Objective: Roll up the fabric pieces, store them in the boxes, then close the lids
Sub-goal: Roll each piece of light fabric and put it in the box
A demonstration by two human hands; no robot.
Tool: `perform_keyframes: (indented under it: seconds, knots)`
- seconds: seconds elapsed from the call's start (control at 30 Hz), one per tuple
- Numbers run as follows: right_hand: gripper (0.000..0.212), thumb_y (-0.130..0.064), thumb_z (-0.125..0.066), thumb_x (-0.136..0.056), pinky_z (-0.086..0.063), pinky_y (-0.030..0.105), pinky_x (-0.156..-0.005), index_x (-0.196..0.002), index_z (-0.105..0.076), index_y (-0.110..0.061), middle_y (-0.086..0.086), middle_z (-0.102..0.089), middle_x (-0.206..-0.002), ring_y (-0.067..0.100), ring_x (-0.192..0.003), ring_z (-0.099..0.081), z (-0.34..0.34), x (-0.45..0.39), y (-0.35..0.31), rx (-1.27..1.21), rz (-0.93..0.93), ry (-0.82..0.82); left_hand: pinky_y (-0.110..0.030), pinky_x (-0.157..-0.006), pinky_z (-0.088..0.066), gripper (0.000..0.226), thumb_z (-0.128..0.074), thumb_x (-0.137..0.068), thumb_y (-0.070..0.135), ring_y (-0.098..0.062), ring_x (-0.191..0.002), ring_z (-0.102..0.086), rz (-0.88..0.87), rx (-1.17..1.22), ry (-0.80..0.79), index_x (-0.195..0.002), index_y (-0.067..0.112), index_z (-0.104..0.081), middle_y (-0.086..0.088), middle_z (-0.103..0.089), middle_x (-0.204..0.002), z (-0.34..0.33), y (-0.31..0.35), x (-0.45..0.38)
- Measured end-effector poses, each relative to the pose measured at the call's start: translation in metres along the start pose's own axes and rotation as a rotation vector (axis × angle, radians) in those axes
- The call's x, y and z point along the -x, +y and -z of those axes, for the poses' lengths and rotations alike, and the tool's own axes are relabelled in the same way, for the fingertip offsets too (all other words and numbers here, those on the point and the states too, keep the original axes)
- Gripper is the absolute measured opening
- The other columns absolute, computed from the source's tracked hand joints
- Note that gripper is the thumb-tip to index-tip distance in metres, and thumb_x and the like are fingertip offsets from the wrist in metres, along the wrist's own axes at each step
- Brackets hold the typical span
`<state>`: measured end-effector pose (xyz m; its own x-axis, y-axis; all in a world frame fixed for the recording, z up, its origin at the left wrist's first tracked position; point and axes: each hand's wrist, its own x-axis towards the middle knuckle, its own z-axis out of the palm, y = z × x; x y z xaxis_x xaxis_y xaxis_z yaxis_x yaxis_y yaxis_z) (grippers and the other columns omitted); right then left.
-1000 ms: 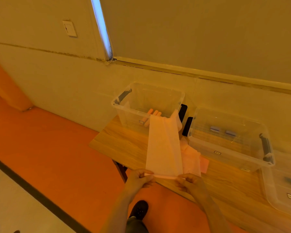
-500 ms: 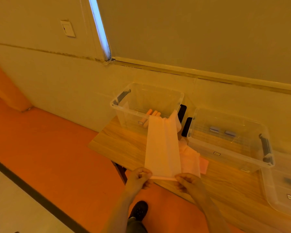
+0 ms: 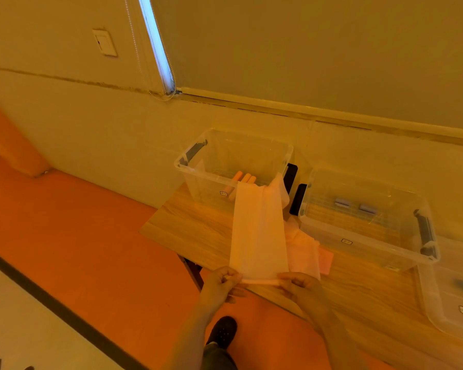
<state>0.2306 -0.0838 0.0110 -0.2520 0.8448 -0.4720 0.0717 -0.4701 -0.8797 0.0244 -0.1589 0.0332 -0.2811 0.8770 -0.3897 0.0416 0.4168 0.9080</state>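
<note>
A long pale fabric strip (image 3: 257,231) lies stretched out on the wooden table (image 3: 195,231), its far end draped against the front of the left clear box (image 3: 233,158). Its near end is turned into a thin roll at the table's front edge, pinched at either end by the left hand (image 3: 221,285) and the right hand (image 3: 300,285), fingers curled round it. Several rolled pieces (image 3: 242,180) already lie inside the left box. More loose pink fabric (image 3: 305,252) lies flat on the table just right of the strip, in front of the right box (image 3: 369,217). A third clear container (image 3: 449,295) sits at the table's right edge.
</note>
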Motion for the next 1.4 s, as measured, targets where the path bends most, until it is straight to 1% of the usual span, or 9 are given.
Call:
perform_keyframes:
  seconds: [0.13, 0.3, 0.57, 0.73, 0.83, 0.9, 1.1, 1.27, 1.4]
  knots:
    - [0.014, 0.0, -0.065, -0.086, -0.055, 0.021, -0.065, -0.093, -0.074, -0.009, 0.007, -0.075, -0.086, 0.016, -0.075, -0.071, 0.001, 0.0, 0.001, 0.036, 0.008, -0.015, -0.014, -0.051, -0.044, 0.014, -0.061, -0.092, 0.014, -0.004, -0.056, -0.064, -0.015, 0.005, 0.008, -0.083, 0.004, -0.06, -0.004, -0.066, -0.07, -0.001, 0.004, 0.0]
    - [0.009, -0.004, -0.064, -0.089, -0.053, 0.021, -0.056, -0.092, -0.071, -0.008, 0.002, -0.072, -0.068, 0.01, -0.06, -0.065, -0.001, 0.005, -0.002, 0.085, 0.024, -0.047, -0.019, -0.052, -0.048, 0.011, -0.061, -0.092, 0.015, -0.009, -0.056, -0.063, -0.039, 0.0, 0.013, -0.099, 0.006, -0.063, -0.001, -0.067, -0.067, 0.003, 0.0, 0.0]
    - [0.008, -0.01, -0.066, -0.088, -0.053, 0.02, -0.061, -0.093, -0.073, -0.013, 0.002, -0.073, -0.073, 0.01, -0.065, -0.066, -0.003, 0.011, -0.006, 0.119, 0.047, -0.069, -0.024, -0.053, -0.049, 0.016, -0.062, -0.092, 0.018, -0.011, -0.053, -0.062, -0.034, 0.015, 0.029, -0.092, 0.005, -0.071, -0.004, -0.071, -0.066, 0.006, -0.001, 0.003]
    - [0.008, -0.012, -0.066, -0.089, -0.053, 0.02, -0.061, -0.092, -0.072, -0.013, 0.003, -0.074, -0.075, 0.012, -0.067, -0.067, -0.004, 0.015, -0.007, 0.134, 0.053, -0.066, -0.023, -0.06, -0.051, 0.013, -0.07, -0.085, 0.014, -0.015, -0.068, -0.068, -0.039, 0.048, 0.0, -0.098, 0.011, -0.072, -0.005, -0.074, -0.081, 0.01, -0.003, 0.004]
    - [0.009, -0.013, -0.064, -0.09, -0.055, 0.025, -0.063, -0.093, -0.072, -0.008, 0.008, -0.075, -0.08, 0.015, -0.071, -0.07, -0.005, 0.015, -0.007, 0.117, 0.049, -0.05, -0.021, -0.06, -0.051, 0.013, -0.067, -0.088, 0.014, -0.016, -0.072, -0.07, -0.044, 0.037, -0.021, -0.099, 0.009, -0.071, -0.004, -0.074, -0.083, 0.009, -0.004, 0.006]
    - [0.007, -0.011, -0.065, -0.089, -0.055, 0.022, -0.063, -0.091, -0.072, -0.008, 0.006, -0.074, -0.077, 0.013, -0.071, -0.07, -0.007, 0.015, -0.007, 0.101, 0.046, -0.028, -0.02, -0.06, -0.051, 0.012, -0.068, -0.088, 0.015, -0.017, -0.074, -0.07, -0.031, 0.041, -0.01, -0.096, 0.007, -0.072, -0.007, -0.074, -0.085, 0.008, -0.004, 0.006]
    - [0.013, -0.012, -0.062, -0.092, -0.053, 0.022, -0.061, -0.1, -0.071, -0.016, 0.006, -0.07, -0.078, 0.014, -0.068, -0.063, -0.009, 0.02, -0.011, 0.105, 0.076, -0.059, -0.02, -0.058, -0.048, 0.01, -0.062, -0.09, 0.01, -0.01, -0.065, -0.062, -0.003, 0.028, -0.025, -0.095, 0.007, -0.07, 0.0, -0.068, -0.071, 0.004, 0.001, 0.007]
    - [0.012, -0.017, -0.062, -0.092, -0.049, 0.024, -0.056, -0.093, -0.072, -0.01, 0.004, -0.066, -0.068, 0.011, -0.057, -0.056, -0.01, 0.022, -0.015, 0.106, 0.08, -0.091, -0.023, -0.053, -0.045, 0.011, -0.059, -0.093, 0.013, -0.01, -0.054, -0.056, -0.025, 0.058, -0.005, -0.097, 0.01, -0.069, -0.003, -0.064, -0.065, 0.005, 0.002, 0.008]
    - [0.009, -0.013, -0.07, -0.085, -0.052, 0.025, -0.061, -0.094, -0.072, -0.01, 0.005, -0.07, -0.071, 0.013, -0.063, -0.062, -0.007, 0.023, -0.015, 0.114, 0.08, -0.122, -0.021, -0.052, -0.046, 0.016, -0.059, -0.094, 0.02, -0.01, -0.051, -0.059, -0.05, 0.02, -0.002, -0.096, 0.01, -0.072, -0.005, -0.067, -0.063, 0.007, 0.002, 0.008]
